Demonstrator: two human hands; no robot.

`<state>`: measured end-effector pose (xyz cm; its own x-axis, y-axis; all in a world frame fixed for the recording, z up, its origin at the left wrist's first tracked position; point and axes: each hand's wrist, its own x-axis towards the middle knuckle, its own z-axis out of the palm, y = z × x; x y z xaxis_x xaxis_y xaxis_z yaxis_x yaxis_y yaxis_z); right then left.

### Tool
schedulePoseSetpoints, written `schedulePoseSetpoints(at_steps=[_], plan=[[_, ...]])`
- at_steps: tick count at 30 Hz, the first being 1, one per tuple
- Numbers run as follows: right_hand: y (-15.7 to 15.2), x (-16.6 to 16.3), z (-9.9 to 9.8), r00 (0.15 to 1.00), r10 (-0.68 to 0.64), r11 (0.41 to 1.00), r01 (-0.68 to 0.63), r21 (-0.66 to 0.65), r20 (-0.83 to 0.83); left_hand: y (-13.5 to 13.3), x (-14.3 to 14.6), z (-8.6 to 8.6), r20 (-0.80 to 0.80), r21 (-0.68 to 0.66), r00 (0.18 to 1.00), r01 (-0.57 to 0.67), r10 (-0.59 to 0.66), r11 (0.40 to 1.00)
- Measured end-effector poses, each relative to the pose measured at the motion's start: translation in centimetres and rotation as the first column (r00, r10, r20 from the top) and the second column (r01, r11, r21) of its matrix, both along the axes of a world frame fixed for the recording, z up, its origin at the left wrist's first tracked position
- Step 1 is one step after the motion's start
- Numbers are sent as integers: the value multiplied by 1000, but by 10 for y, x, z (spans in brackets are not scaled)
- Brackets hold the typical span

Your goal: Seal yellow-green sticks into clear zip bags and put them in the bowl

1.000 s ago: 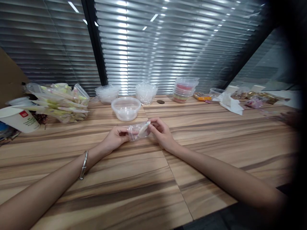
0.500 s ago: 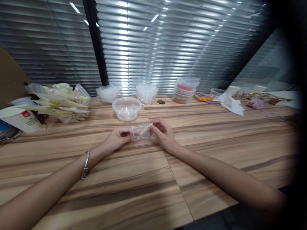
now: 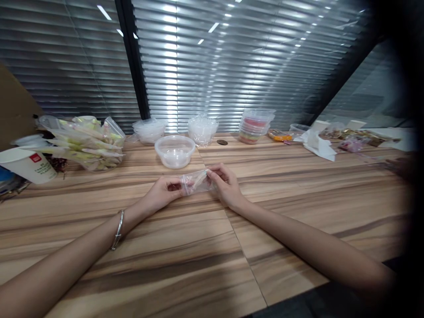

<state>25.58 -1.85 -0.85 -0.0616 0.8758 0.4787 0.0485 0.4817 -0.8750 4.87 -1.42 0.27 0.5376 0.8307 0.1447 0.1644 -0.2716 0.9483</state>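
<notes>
Between my hands, just above the wooden table, is a small clear zip bag (image 3: pixel 197 182) with a pale, slender item inside that I cannot name. My left hand (image 3: pixel 164 191) is closed on the bag's zip end, a silver bangle on that wrist. At the other end, my right hand (image 3: pixel 227 184) pinches the bag near its upper corner, thumb against fingers. Just beyond the bag stands a clear round plastic bowl (image 3: pixel 175 152), which looks to have nothing in it.
Along the back stand stacked clear bowls (image 3: pixel 149 131), a wrapped stack (image 3: pixel 203 130) and containers with red and green contents (image 3: pixel 254 126). At left are a large bag of small packets (image 3: pixel 89 143) and a paper cup (image 3: pixel 31 164). White tissue (image 3: pixel 318 145) lies right.
The bag's zip end has tilted slightly, and my left fingers have shifted a little on it. My right hand keeps its pinch in nearly the same place.
</notes>
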Motion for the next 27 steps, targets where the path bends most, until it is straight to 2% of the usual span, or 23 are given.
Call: schedulePoseSetpoints(at_steps=[9,15,20,23,27], plan=[[0,-1,3,1000,2,1000,-3,-25,-21,0,0,-1,57,23,998,-16,15,1000],[3,-3,-3,997,44,998,-47,-50,-59,0,-1,1,70,-16,991,-109,110,994],[0,-3,-3,996,85,995,-83,-56,23,2,-1,-2,144,-53,979,-140,146,989],[1,-2,-2,996,72,995,-68,-75,49,3,-1,-1,159,-72,973,-159,168,985],[6,-1,-2,1000,27,994,-29,-109,-15,2,-1,2,149,-74,978,-138,147,988]])
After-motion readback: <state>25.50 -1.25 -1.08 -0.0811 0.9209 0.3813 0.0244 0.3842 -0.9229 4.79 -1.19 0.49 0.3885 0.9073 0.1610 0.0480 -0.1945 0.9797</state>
